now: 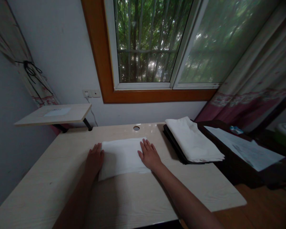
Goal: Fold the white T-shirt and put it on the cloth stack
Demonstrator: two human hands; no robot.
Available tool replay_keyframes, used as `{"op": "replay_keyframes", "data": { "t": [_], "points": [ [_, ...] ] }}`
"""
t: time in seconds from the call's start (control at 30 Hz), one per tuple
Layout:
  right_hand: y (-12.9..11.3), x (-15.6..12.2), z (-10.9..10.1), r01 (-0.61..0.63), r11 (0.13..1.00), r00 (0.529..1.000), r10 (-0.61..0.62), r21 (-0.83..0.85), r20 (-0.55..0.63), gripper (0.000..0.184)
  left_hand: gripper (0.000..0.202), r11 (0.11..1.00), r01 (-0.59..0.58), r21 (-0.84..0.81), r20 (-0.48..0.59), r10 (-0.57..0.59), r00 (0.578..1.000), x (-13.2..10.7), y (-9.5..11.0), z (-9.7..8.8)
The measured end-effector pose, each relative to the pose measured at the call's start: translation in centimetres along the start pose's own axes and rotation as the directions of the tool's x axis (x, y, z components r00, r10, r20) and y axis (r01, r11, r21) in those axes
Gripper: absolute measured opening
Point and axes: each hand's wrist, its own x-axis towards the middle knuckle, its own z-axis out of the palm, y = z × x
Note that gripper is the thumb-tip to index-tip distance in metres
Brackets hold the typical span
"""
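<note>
A folded white cloth (124, 157) lies flat on the pale wooden desk (133, 200). At its left edge rests my left hand (95, 159), palm down with the fingers stretched toward the wall. My right hand (150, 155) lies flat on the cloth's right edge, fingers spread. Neither hand grips anything. To the right, a stack of folded white cloth (193, 140) sits on top of folded black cloth (175, 146), near the desk's right side.
A small raised shelf (78, 111) with a paper on it stands at the back left. A round cable hole (136, 128) is near the back edge. Right of the desk, a dark surface holds a large sheet of paper (243, 148). A window (154, 41) is ahead.
</note>
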Motion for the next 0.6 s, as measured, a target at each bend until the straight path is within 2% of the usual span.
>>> {"op": "replay_keyframes", "data": {
  "t": [0.27, 0.43, 0.6],
  "points": [
    [0.9, 0.3, 0.2, -0.006, 1.0, 1.0, 0.006, -0.021, 0.011, 0.063, 0.05, 0.99, 0.035, -0.136, -0.052, -0.042, 0.998, 0.2, -0.7, -0.4],
    [2.9, 1.2, -0.1, 0.023, 0.999, 1.0, -0.022, -0.042, 0.008, 0.062, 0.05, 0.962, 0.04, -0.269, -0.105, -0.071, 0.992, 0.3, -1.1, -0.5],
    [4.9, 2.2, -0.6, 0.081, 0.996, 0.995, -0.079, -0.029, 0.059, 0.061, 0.047, 0.943, 0.008, -0.333, -0.13, -0.054, 0.99, 0.6, -1.5, -0.6]
  ]
}}
